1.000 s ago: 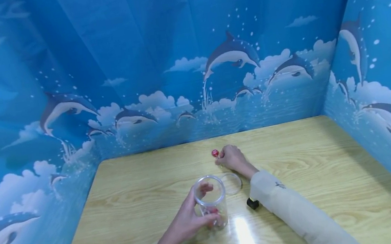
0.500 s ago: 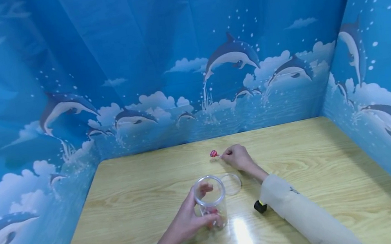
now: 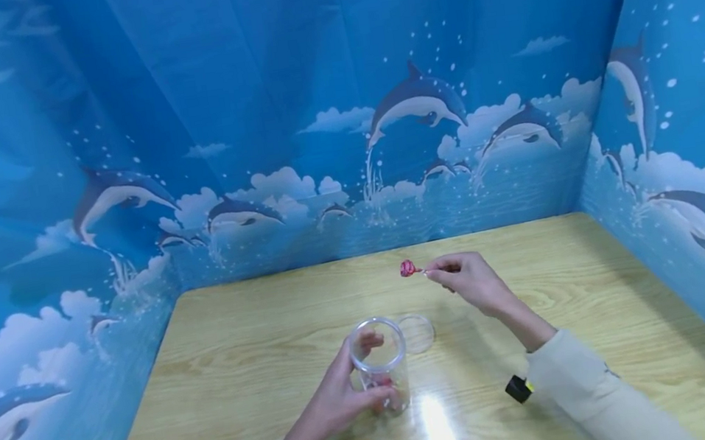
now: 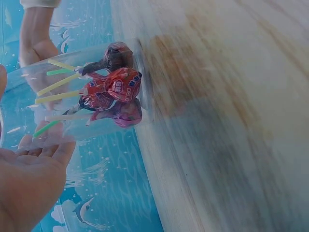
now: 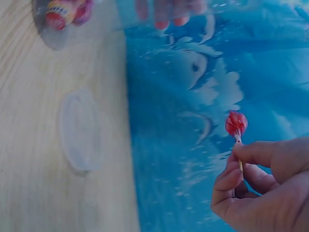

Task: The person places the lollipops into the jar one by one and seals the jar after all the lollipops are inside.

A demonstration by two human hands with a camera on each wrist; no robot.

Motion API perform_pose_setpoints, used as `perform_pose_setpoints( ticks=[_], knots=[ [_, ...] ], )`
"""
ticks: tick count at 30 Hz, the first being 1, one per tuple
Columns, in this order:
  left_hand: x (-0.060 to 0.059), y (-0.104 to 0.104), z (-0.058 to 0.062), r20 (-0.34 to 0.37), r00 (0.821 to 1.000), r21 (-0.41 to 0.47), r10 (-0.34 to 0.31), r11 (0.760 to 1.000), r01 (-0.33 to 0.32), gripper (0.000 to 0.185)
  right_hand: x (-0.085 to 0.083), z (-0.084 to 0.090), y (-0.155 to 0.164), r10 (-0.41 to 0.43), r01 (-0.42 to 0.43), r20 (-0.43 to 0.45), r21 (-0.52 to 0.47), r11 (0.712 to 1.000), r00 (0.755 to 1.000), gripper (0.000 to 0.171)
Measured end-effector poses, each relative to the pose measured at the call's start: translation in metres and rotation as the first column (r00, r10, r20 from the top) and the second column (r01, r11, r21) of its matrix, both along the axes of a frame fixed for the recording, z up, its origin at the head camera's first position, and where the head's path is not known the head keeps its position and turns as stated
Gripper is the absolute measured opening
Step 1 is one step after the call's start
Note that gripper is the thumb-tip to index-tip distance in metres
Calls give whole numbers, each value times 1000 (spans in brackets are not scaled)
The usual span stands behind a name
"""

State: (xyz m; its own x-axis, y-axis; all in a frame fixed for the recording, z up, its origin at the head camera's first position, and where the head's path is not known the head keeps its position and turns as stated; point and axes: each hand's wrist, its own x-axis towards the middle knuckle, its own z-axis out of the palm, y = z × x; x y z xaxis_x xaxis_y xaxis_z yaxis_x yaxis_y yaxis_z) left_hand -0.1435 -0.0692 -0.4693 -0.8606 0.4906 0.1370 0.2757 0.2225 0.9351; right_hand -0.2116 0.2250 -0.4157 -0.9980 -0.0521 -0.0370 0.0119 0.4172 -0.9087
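Observation:
A clear plastic jar (image 3: 390, 364) stands uncapped on the table, and my left hand (image 3: 338, 396) grips it round the side. Inside it, several wrapped lollipops (image 4: 116, 89) lie heads down with yellow, green and white sticks pointing up. My right hand (image 3: 471, 284) pinches the stick of a red-wrapped lollipop (image 5: 236, 124) between thumb and fingers. In the head view this lollipop is held up over the far part of the table, its head pointing left, behind and right of the jar.
The jar's round clear lid (image 5: 79, 130) lies flat on the wooden table (image 3: 241, 339), just right of the jar. Blue curtains with printed dolphins (image 3: 417, 103) enclose the table at the back and sides. A small black wrist device (image 3: 518, 389) sits by the right sleeve.
My right hand has lifted the lollipop off the table and drawn it to the right, with its grip now on the stick. The left hand and jar have stayed in place.

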Motion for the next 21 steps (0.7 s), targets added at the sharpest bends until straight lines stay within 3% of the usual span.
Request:
perform_pose_setpoints(
  ticks=[11,21],
  knots=[
    [1,1,0,16,1000,10,-3,1000,3,83,31,45,15,-31,27,-31,-107,994,999,27],
    [1,0,0,0,1000,9,4,1000,-4,86,50,57,2,33,-52,-84,-229,972,996,25]
  ],
)
